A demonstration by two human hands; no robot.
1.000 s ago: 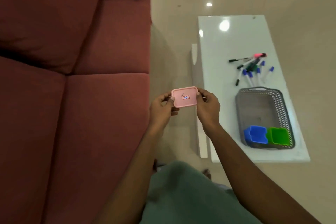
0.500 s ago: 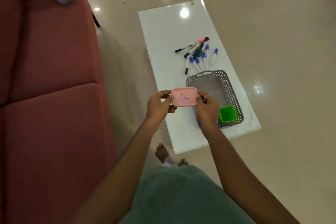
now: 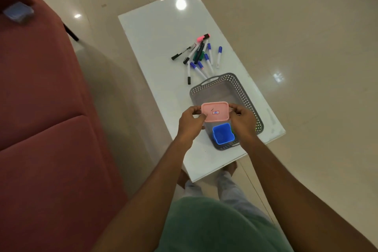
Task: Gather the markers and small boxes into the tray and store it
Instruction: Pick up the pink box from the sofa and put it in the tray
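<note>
Pink box (image 3: pixel 215 111) is pinched at its short ends by left hand (image 3: pixel 190 122) and right hand (image 3: pixel 242 121), fingers closed on it, held above the near half of the grey tray (image 3: pixel 245 96). Blue box (image 3: pixel 222 134) sits directly below. Risk judged: if released here, the pink box could land on the blue one and tip. Markers (image 3: pixel 199 55) are left scattered on the white table (image 3: pixel 155 32), far of the tray.

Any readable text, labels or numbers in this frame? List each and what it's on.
Sticker on the pink box held by both hands: red-bordered label with blue characters, too blurred to read.
Markers on the table: any print too small to read.
Grey tray, blue box: no text visible.
</note>
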